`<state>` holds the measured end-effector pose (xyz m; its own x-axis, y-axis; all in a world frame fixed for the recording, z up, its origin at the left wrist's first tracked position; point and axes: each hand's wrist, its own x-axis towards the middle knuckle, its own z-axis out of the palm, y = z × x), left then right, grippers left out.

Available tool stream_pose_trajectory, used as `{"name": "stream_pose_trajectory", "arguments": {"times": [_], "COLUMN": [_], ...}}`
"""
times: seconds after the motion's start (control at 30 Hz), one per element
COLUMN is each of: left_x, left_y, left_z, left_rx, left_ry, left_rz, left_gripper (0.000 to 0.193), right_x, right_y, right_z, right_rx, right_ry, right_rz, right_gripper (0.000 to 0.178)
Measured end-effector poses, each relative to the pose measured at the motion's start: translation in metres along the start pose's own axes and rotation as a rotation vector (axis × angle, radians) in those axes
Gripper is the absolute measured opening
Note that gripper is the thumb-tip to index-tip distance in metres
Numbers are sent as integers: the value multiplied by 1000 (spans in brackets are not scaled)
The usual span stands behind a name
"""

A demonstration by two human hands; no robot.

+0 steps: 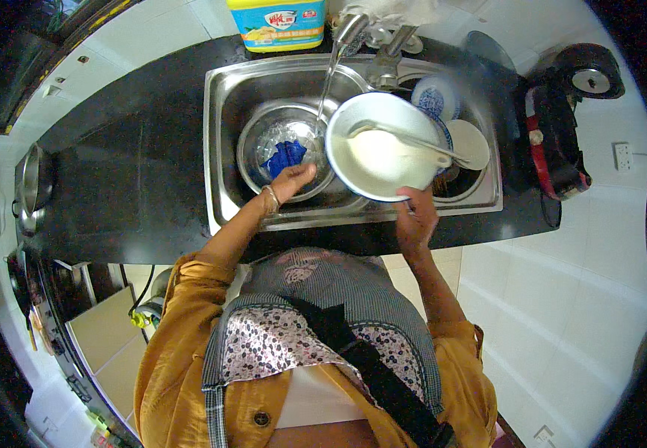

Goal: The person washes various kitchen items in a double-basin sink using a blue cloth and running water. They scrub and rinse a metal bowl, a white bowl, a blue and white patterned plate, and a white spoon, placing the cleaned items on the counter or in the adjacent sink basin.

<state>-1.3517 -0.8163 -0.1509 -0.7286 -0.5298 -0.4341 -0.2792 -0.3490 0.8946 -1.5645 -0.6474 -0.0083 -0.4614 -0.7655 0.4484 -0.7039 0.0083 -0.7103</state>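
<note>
My right hand [417, 218] grips the near rim of a white bowl [353, 168] with a blue edge, held tilted over the right half of the sink. A long-handled metal utensil [413, 140] lies across the bowl's inside; its head is too blurred to name. My left hand [293, 184] is at the near rim of a round metal basin [247, 153], its fingers stretched toward the bowl and nothing seen in them. Just beyond those fingers, a dark blue cloth [285, 157] lies in the basin. Water runs from the faucet [350, 31] into the basin.
Several dishes, among them a blue-patterned bowl [435, 95] and a pale round dish [467, 144], sit in the right sink basin. A yellow and blue tub [279, 26] stands behind the sink. A red and black appliance [551, 142] is at right, a metal pan [37, 179] far left.
</note>
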Motion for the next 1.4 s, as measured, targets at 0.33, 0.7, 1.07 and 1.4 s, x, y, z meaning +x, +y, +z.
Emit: {"name": "stream_pose_trajectory", "arguments": {"times": [0.33,0.7,1.07,1.4], "left_x": [-75,-69,-66,-34], "left_y": [90,61,110,89], "left_z": [-12,-58,-70,-43], "left_rx": [-501,442,463,269], "left_ry": [300,749,1023,902], "left_rz": [-57,382,533,427], "left_gripper": [63,89,85,83], "right_x": [21,47,11,49], "right_y": [-49,-26,48,12], "right_z": [66,163,202,162], "right_rx": [-20,-415,-258,-185], "right_ry": [-619,-596,-945,-375], "right_rz": [6,-217,369,159], "right_gripper": [19,53,49,36]}}
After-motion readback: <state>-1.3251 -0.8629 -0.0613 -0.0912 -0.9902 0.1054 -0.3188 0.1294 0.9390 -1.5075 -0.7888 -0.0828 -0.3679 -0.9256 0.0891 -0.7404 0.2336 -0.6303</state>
